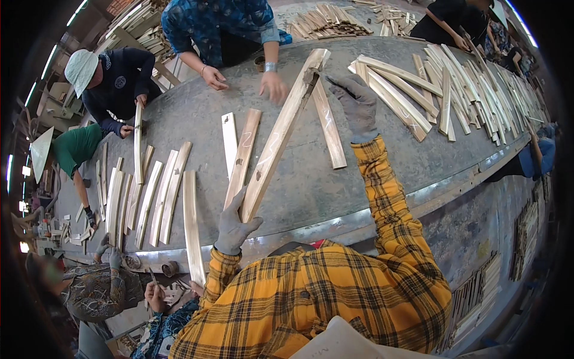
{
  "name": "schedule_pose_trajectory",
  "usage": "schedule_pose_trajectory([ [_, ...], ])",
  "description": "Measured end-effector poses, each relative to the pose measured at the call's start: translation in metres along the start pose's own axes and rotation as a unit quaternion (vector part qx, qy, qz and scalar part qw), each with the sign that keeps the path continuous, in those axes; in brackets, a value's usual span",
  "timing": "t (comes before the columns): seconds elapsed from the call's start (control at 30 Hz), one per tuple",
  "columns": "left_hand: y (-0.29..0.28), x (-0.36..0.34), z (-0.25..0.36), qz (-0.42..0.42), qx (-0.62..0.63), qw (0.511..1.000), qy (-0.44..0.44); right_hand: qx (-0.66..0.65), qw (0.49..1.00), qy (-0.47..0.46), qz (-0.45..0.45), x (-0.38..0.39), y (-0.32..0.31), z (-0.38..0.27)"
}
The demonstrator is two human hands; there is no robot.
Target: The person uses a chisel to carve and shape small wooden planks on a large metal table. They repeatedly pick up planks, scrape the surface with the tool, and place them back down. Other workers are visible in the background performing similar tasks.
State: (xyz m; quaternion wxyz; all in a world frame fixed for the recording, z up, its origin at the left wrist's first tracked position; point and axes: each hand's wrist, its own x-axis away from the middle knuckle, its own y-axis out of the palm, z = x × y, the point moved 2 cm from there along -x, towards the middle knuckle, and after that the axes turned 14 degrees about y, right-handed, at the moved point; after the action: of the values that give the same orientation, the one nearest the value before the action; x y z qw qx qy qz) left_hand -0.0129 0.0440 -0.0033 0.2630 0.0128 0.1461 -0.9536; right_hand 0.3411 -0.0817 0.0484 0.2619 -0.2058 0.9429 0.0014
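Note:
My left hand (234,232), in a grey glove, is closed round the near end of a long wooden strip (278,140). The strip slants up and away to the right, with a dark hollow knot near its far end. Close to that knot is my right hand (357,106), also gloved, with fingers stretched out and apart from the strip; nothing shows in it. A second wooden strip (244,152) with a chalk mark lies just left of the held one, its near end by my left fingers. Another marked strip (329,125) lies between the held strip and my right hand.
The grey table (299,191) bears rows of strips (149,200) on the left and a heap of strips (472,90) on the right. Across it, a person in a blue patterned shirt (221,30) reaches over the surface. Other people work along both sides.

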Motion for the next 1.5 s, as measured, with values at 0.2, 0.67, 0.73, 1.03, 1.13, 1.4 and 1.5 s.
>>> schedule_pose_trajectory([
  [0.2,-0.003,0.0,0.0,-0.004,0.013,1.0,-0.025,0.006,0.999,0.018,-0.043,0.021,0.018,-0.006],
  [0.67,0.008,0.004,-0.028,0.058,0.289,0.953,-0.076,-0.131,0.977,0.165,-0.021,0.014,0.019,-0.014],
  [0.73,0.002,0.005,-0.03,0.115,0.266,0.956,-0.052,-0.092,0.979,0.182,-0.026,0.026,0.018,-0.004],
  [1.03,-0.052,-0.039,-0.138,0.297,0.176,0.938,-0.043,-0.004,0.953,0.296,-0.057,0.07,-0.01,0.032],
  [1.13,-0.076,-0.097,-0.182,0.321,0.134,0.934,-0.085,0.005,0.943,0.324,-0.072,0.086,-0.005,0.03],
  [1.4,-0.147,-0.269,-0.264,0.231,-0.35,0.892,-0.169,0.059,0.945,0.294,-0.127,0.09,-0.003,0.05],
  [1.5,-0.148,-0.317,-0.259,0.196,-0.385,0.877,-0.213,0.099,0.939,0.306,-0.122,0.091,-0.011,0.053],
])
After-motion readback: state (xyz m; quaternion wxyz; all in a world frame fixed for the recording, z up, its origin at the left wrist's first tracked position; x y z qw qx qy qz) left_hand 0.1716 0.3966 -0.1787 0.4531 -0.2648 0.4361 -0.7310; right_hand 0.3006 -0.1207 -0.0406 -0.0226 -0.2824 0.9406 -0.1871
